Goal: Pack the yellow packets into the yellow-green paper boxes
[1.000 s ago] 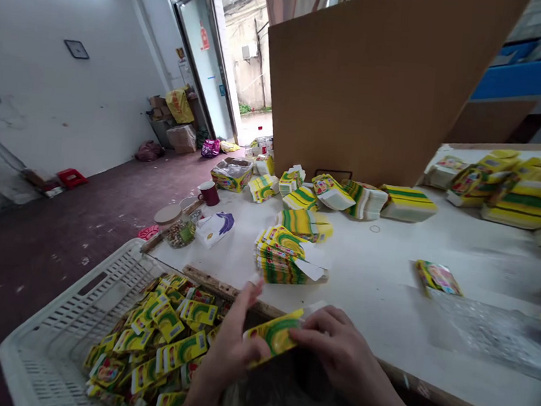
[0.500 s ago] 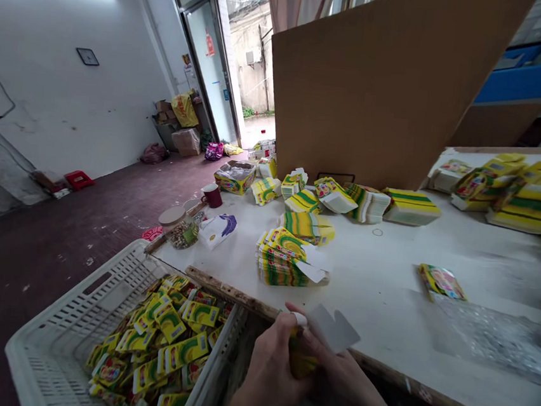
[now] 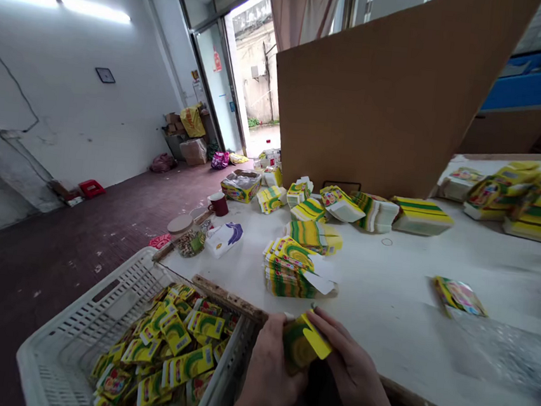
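A small yellow-and-green cardboard box (image 3: 297,347) is held between both hands at the table's front edge. My left hand (image 3: 268,365) wraps round its left side, with a white covering on one finger. My right hand (image 3: 351,361) has its fingers pressed on the box's top right, by a yellow flap that sticks out. The fingertips behind the box are hidden. Just beyond the hands, a leaning stack of flat printed boxes (image 3: 287,273) rests on the table, white flaps pointing right. Many filled boxes (image 3: 188,366) lie heaped in the white plastic crate (image 3: 54,335) at left.
More stacks of flat boxes (image 3: 422,216) line the back of the white table (image 3: 376,296), before a large cardboard sheet (image 3: 385,105). A printed packet (image 3: 460,296) and clear plastic (image 3: 509,350) lie at right. A jar (image 3: 190,242), tissue pack (image 3: 223,239) and mug (image 3: 218,204) stand at left.
The box has been turned and raised into view between the hands. A white flap that stood out to the right now shows as a yellow flap. The view has shifted slightly.
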### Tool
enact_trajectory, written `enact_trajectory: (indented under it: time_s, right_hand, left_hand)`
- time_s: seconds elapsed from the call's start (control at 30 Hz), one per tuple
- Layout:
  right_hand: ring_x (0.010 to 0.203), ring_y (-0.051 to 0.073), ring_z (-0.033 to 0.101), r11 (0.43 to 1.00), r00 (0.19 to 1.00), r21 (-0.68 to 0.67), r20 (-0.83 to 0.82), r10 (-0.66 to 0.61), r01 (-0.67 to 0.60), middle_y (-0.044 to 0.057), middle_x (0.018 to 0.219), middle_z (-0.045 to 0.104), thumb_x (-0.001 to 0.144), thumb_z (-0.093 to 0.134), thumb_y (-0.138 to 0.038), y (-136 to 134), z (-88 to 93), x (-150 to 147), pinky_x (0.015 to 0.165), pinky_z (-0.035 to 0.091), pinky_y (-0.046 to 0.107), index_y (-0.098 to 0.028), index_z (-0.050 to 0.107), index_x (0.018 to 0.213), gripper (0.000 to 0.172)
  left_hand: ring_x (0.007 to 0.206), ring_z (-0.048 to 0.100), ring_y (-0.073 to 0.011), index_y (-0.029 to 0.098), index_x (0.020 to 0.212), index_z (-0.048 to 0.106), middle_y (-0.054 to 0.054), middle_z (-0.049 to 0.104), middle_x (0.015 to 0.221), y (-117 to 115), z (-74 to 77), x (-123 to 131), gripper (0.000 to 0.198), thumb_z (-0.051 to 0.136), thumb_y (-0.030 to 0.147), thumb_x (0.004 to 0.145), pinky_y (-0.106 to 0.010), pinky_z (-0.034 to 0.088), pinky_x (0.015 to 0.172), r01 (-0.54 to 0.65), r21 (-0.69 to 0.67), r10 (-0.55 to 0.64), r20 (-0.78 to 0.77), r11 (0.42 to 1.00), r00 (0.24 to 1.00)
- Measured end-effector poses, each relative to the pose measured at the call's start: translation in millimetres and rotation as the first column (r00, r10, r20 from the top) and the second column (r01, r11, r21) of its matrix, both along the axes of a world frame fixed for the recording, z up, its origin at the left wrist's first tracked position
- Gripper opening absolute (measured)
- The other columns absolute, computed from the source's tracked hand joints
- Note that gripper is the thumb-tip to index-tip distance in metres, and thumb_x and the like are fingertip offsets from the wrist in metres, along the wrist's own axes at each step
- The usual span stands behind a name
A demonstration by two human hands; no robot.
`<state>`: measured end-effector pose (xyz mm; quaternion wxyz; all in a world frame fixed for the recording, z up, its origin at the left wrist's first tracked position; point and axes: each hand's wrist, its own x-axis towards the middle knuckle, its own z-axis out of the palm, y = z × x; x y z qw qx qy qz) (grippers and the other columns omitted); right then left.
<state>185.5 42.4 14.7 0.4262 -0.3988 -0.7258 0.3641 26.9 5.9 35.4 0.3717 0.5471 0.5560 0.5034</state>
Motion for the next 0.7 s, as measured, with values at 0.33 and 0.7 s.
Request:
enact_trajectory:
  time_s: [0.33,0.7]
  right_hand:
    - [0.115,0.035,0.059,0.973,0.946,-0.07,0.227,0.232,-0.222,0.011,0.128,0.06,0.077,0.066,-0.04,21.1,-14.0,28.0,0.092,0.052,0.045,-0.038,0.073,0.103,0.028]
    - [0.119,0.028,0.054,0.933,0.965,-0.324,-0.249,0.078,-0.159,0.015,0.136,0.051,0.085,0.051,-0.052,-3.9,14.6,5.1,0.098,0.045,0.041,-0.017,0.033,0.143,0.07]
  left_hand:
    - [0.071,0.061,-0.0235,0.021,0.093,0.064,-0.003,0.067,0.08,9.6,42.1,-15.9,0.049,0.079,0.022,0.046,-0.03,0.045,0.064,0.167,-0.162,-0.215,-0.353,0.973,0.911]
    - [0.101,0.06,-0.0355,0.021,0.118,0.062,-0.014,0.066,0.111,-2.8,1.1,-8.6,0.061,0.078,0.035,0.062,-0.044,0.045,0.09,0.026,0.064,0.0,-0.371,0.998,0.929]
